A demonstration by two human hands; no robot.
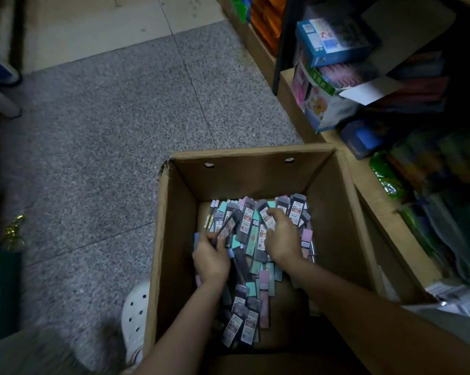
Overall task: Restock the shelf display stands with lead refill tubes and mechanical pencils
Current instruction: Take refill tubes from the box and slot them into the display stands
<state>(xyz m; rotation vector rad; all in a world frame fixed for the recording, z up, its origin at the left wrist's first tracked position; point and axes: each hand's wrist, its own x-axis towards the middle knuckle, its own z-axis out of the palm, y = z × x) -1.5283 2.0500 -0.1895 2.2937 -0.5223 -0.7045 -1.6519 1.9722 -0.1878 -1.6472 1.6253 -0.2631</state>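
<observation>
An open cardboard box [174,239] stands on the floor and holds a heap of several lead refill tubes [251,239] in grey, teal and pink, plus some mechanical pencils [210,215] at its far left. Both my hands are down inside the box. My left hand [212,259] grips a small bunch of grey refill tubes [227,227] that stick up and away from it. My right hand [281,239] lies on the pile and pinches one labelled grey tube [266,216] at its fingertips.
A low wooden shelf [296,104] runs along the right, stacked with coloured product boxes [331,41] and packets. Grey speckled floor [106,131] spreads to the left. A white perforated shoe [135,315] sits by the box's near left corner.
</observation>
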